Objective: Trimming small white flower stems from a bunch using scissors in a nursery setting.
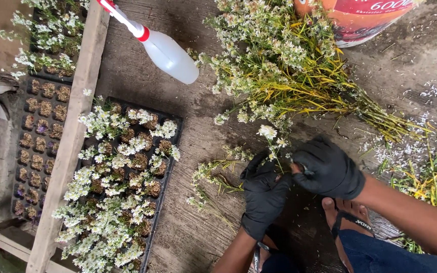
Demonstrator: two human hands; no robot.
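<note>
Both my hands wear black gloves. My left hand [264,194] pinches a thin green flower stem [276,151] topped with small white blooms. My right hand [330,169] closes on the same stem from the right, fingers curled. A large pile of white-flowered stems [289,71] lies on the ground just beyond my hands. A few cut sprigs [211,174] lie to the left of my left hand. A black seedling tray [175,131] on the left holds several planted white flower cuttings.
A white spray bottle [165,53] with a red collar lies above the tray. A second tray [39,141] sits beyond a wooden plank [69,146]. An orange-and-white bucket [365,17] stands at the top. My sandalled foot [347,217] is below my hands.
</note>
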